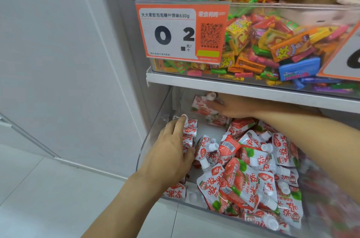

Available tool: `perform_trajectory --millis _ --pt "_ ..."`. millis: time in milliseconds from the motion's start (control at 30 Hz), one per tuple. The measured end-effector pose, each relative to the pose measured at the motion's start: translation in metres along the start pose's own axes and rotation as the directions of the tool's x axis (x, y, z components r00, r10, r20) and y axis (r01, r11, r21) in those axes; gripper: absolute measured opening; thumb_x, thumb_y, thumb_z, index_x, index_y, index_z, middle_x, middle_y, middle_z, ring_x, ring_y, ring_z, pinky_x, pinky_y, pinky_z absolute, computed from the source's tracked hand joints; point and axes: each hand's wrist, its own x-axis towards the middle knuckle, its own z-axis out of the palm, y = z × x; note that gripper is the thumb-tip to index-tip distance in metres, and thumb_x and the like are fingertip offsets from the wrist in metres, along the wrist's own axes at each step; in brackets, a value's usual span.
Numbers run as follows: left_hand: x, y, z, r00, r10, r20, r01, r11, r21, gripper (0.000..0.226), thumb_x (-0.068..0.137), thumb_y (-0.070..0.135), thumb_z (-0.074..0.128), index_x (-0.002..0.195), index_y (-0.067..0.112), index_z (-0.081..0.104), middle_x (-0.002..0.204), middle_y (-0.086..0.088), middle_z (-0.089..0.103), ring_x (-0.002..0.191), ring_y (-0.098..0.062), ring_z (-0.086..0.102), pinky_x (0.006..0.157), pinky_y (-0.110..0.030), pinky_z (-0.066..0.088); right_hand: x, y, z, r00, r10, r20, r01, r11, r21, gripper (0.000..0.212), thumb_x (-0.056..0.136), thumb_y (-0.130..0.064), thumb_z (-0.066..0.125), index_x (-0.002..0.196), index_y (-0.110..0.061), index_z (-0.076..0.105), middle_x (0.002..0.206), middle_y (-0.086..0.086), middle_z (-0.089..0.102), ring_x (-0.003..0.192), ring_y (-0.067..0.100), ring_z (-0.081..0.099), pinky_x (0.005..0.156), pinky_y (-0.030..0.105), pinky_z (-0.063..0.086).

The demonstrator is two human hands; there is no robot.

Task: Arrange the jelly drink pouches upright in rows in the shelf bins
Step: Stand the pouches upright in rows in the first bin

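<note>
The jelly drink pouches (251, 177) are glossy red-and-white foil packs printed with strawberries, each topped by a stubby white screw cap; most lie in a loose heap filling the lower right of the clear plastic lower bin (153, 130). A patch of bare bin floor (210, 130) opens at lower centre between the heap and the bin's curved left wall. There the left hand (171, 152) presses a short row of upright pouches (190, 132) against the wall, fingers laid straight along them. At the back, just under the white shelf edge (243, 86), the right hand (231, 106) grips one pouch (202, 104) with curled fingers. Above, an upper bin (272, 10) holds bright gum boxes (288, 47) behind an orange price tag (181, 31).
</note>
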Motion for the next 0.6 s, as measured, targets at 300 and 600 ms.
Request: perform_trajectory --millis 300,600 --pt "0.000 0.002 0.000 1.000 0.004 -0.009 -0.004 1.000 -0.004 0.079 0.093 0.041 0.051 0.151 0.032 -0.001 0.154 0.008 0.022 0.136 -0.014 0.031 0.107 -0.026 0.034 0.036 -0.028 0.038 0.937 0.171 0.306 -0.191 0.981 0.038 0.014 0.093 -0.026 0.065 0.100 -0.016 0.058 0.102 0.008 0.069 0.093 0.026 0.064 0.082 0.039 0.053" --pt "-0.001 0.001 -0.001 1.000 -0.002 -0.004 0.002 1.000 -0.001 0.079 0.093 0.041 0.051 0.152 0.030 -0.001 0.152 0.006 0.025 0.133 -0.016 0.035 0.105 -0.028 0.036 0.005 -0.005 0.010 0.934 0.255 0.251 -0.215 0.960 -0.176 0.054 0.093 -0.001 0.055 0.144 -0.010 0.040 0.120 0.019 0.058 0.103 0.039 0.061 0.082 0.039 0.051"
